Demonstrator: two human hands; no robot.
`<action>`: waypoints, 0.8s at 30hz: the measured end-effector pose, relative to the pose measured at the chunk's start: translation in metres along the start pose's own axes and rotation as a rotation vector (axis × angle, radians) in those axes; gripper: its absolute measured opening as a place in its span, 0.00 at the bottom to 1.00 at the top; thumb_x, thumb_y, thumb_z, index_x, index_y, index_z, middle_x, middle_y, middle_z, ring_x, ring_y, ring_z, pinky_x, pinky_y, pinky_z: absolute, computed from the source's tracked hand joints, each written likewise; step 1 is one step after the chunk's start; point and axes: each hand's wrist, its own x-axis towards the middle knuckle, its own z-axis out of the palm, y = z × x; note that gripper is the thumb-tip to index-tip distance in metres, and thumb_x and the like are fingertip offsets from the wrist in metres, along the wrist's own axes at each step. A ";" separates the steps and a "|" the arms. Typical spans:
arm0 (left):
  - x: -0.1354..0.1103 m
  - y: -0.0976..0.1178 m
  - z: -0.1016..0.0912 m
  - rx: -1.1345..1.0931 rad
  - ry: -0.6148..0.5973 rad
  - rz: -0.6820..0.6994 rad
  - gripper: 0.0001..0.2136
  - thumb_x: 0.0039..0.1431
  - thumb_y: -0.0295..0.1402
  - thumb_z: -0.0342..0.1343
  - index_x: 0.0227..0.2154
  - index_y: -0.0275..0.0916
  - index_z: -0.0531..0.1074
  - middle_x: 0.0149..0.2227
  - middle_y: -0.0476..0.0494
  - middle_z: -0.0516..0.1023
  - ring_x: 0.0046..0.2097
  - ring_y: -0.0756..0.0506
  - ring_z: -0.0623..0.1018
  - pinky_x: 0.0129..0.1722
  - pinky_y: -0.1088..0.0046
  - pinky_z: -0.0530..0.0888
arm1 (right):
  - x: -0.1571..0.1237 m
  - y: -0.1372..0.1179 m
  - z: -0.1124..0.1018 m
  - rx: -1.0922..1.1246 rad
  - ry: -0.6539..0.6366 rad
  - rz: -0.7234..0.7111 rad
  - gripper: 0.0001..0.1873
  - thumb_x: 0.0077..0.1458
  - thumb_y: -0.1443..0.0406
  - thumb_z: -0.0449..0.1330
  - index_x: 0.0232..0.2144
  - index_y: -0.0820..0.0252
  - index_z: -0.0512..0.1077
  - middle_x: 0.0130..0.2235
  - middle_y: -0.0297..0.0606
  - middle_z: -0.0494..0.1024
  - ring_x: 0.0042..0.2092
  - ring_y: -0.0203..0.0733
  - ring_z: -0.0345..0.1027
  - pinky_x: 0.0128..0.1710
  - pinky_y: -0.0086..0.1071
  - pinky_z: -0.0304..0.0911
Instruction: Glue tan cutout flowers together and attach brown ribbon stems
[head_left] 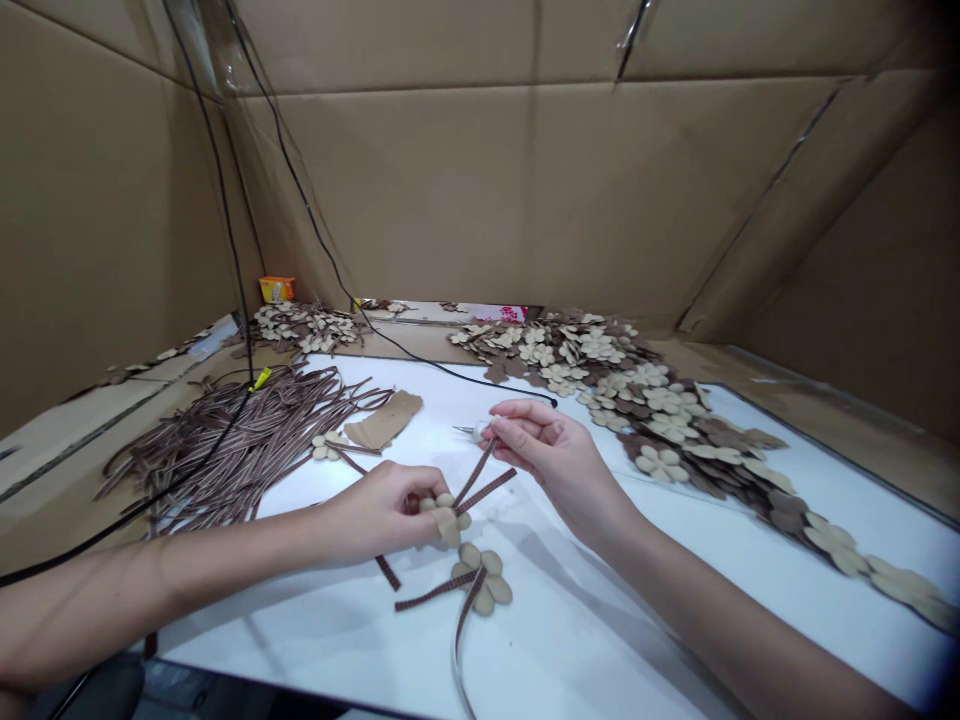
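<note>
Beige flower [448,528] with brown strips [491,488], pinched in left hand [397,508]; pointed tool [478,431] gripped in right hand [540,440]; second flower [501,590] nearside of left hand, strip heap [247,440] beyond it, flower pile [660,400] beyond right hand.

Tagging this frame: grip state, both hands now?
Left hand: closed, holding a beige flower.
Right hand: closed, holding a pointed tool; whether also the brown strap, can't tell.
</note>
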 end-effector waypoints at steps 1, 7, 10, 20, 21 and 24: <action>0.000 0.000 0.000 -0.003 -0.002 0.000 0.04 0.52 0.31 0.53 0.26 0.36 0.66 0.21 0.55 0.64 0.25 0.53 0.62 0.23 0.80 0.57 | 0.000 -0.001 0.000 0.001 0.005 0.001 0.13 0.44 0.59 0.68 0.31 0.59 0.72 0.27 0.31 0.79 0.33 0.31 0.73 0.34 0.21 0.67; -0.001 -0.001 0.000 0.032 -0.003 0.010 0.06 0.53 0.33 0.54 0.27 0.35 0.67 0.22 0.54 0.65 0.26 0.53 0.62 0.23 0.80 0.58 | -0.001 -0.004 0.002 0.006 0.039 -0.028 0.12 0.46 0.58 0.66 0.30 0.59 0.72 0.27 0.31 0.77 0.32 0.30 0.71 0.33 0.21 0.66; -0.001 -0.003 -0.001 0.046 -0.010 0.014 0.07 0.53 0.34 0.54 0.27 0.35 0.68 0.22 0.54 0.65 0.26 0.53 0.62 0.23 0.80 0.58 | -0.001 -0.005 0.002 0.024 0.056 -0.054 0.12 0.46 0.58 0.65 0.29 0.59 0.72 0.26 0.31 0.76 0.31 0.31 0.71 0.32 0.21 0.66; 0.001 -0.003 -0.001 0.045 -0.008 0.014 0.05 0.52 0.32 0.53 0.27 0.35 0.67 0.22 0.55 0.63 0.26 0.53 0.61 0.23 0.80 0.57 | -0.002 -0.003 0.003 0.033 0.137 -0.136 0.10 0.50 0.59 0.62 0.29 0.59 0.70 0.24 0.30 0.71 0.25 0.32 0.66 0.27 0.25 0.65; 0.001 -0.003 -0.001 0.048 -0.008 0.017 0.05 0.52 0.32 0.53 0.27 0.35 0.67 0.22 0.55 0.62 0.26 0.53 0.60 0.23 0.80 0.57 | -0.002 -0.002 0.003 0.019 0.125 -0.133 0.10 0.50 0.59 0.61 0.29 0.59 0.69 0.25 0.30 0.71 0.25 0.31 0.65 0.27 0.25 0.64; 0.000 -0.002 -0.002 0.068 -0.010 0.020 0.05 0.52 0.32 0.53 0.26 0.36 0.67 0.21 0.55 0.62 0.25 0.53 0.60 0.23 0.80 0.57 | -0.004 0.000 0.004 -0.030 0.092 -0.142 0.09 0.52 0.58 0.60 0.29 0.59 0.69 0.25 0.30 0.71 0.26 0.32 0.65 0.27 0.25 0.64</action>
